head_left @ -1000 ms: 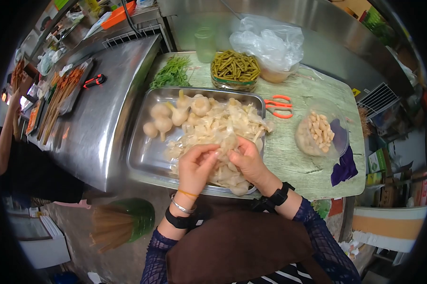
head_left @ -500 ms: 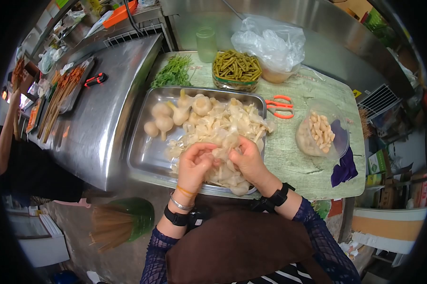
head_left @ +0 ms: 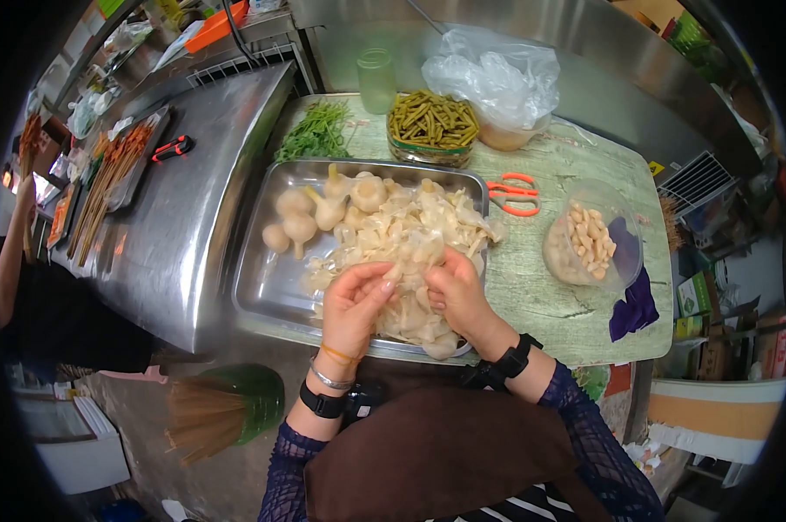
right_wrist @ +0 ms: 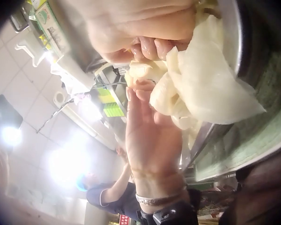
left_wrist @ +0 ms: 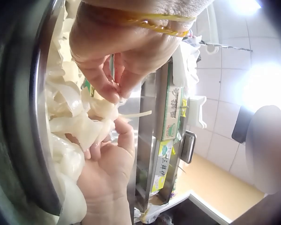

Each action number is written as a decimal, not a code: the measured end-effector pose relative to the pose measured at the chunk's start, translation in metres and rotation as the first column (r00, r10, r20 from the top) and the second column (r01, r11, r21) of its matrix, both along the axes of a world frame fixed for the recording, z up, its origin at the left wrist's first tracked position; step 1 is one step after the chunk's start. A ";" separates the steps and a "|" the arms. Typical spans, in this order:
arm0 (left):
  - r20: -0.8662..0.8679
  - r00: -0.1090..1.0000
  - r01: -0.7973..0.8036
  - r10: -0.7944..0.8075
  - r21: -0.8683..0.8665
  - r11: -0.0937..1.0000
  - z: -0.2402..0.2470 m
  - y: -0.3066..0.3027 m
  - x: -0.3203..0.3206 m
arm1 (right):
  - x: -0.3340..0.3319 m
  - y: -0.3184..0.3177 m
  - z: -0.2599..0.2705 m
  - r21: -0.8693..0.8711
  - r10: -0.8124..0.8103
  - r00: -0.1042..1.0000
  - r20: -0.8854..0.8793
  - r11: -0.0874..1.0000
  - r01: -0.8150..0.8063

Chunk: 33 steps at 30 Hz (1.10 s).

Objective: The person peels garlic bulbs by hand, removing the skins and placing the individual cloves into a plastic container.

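Note:
Over the front of the metal tray (head_left: 275,300), the left hand (head_left: 351,304) pinches a pale piece of a garlic bulb between thumb and fingertips. Close beside it, the right hand (head_left: 458,291) has its fingers curled round the same whitish bulb (right_wrist: 145,70), partly hidden by both hands. Translucent peels (head_left: 419,322) are heaped beneath and behind the hands. Whole bulbs (head_left: 299,228) lie at the tray's left. In the left wrist view, a thin pale stalk (left_wrist: 138,114) sticks out between the hands.
Orange-handled scissors (head_left: 517,194) lie right of the tray, near a clear tub of peeled cloves (head_left: 590,244) and a purple cloth (head_left: 634,309). Behind stand a container of green pieces (head_left: 433,122), a bagged bowl (head_left: 497,87), green herbs (head_left: 317,130) and a green glass (head_left: 376,80).
The left hand has shifted slightly left, its fingers spreading and regrouping at the bulb. The right hand's fingers are now curled in more. The tray's contents look much the same.

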<state>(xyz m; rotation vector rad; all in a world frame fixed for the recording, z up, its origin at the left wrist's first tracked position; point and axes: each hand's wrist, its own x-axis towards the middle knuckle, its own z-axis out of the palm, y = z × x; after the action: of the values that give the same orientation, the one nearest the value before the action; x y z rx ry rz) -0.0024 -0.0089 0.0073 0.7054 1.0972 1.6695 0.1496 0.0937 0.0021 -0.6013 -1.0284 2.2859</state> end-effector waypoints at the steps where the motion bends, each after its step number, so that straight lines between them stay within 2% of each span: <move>1: -0.014 1.000 0.001 -0.001 0.009 1.000 -0.001 0.000 0.000 | -0.001 0.000 0.004 -0.012 0.019 1.000 -0.005 1.000 -0.019; 3: -0.041 0.999 0.006 -0.004 0.029 1.000 -0.001 0.002 0.000 | -0.005 -0.002 0.012 0.021 0.033 0.999 0.016 0.999 -0.033; 5: -0.162 0.987 -0.015 0.014 -0.007 1.000 0.006 0.001 0.003 | -0.009 -0.005 0.018 0.109 0.016 0.997 0.071 0.994 -0.024; 9: -0.419 0.906 -0.050 0.057 0.027 0.998 0.007 0.000 0.007 | -0.003 -0.001 0.015 0.071 0.052 0.992 0.112 0.996 -0.060; 18: -0.356 0.933 -0.059 0.057 0.005 0.998 0.009 0.002 0.013 | -0.004 -0.002 0.010 0.063 0.020 0.994 0.105 0.998 -0.027; 21: -0.575 0.811 -0.091 0.110 0.063 0.994 0.016 0.000 0.015 | -0.004 -0.002 0.009 0.088 0.019 0.993 0.119 0.996 -0.030; 24: -0.570 0.820 -0.046 0.041 0.007 0.999 0.007 0.002 0.003 | -0.005 -0.002 0.008 0.105 0.041 0.990 0.134 0.993 -0.055; 27: -0.437 0.900 -0.032 0.002 -0.062 0.998 0.008 0.001 0.004 | -0.004 -0.002 0.008 0.098 0.047 0.988 0.145 0.993 -0.062; 30: -0.508 0.861 -0.058 0.004 -0.090 0.994 0.009 0.001 0.009 | -0.004 -0.001 0.008 0.086 0.044 0.988 0.151 0.995 -0.057; 33: -0.743 0.668 -0.054 0.045 0.012 0.998 0.007 0.001 0.008 | -0.004 -0.002 0.009 0.065 0.040 0.987 0.157 0.997 -0.051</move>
<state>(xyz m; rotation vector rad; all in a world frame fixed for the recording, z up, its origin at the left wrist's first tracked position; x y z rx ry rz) 0.0058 -0.0081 0.0140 1.4442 1.6996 1.4189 0.1458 0.0918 0.0108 -0.7438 -1.2012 2.2606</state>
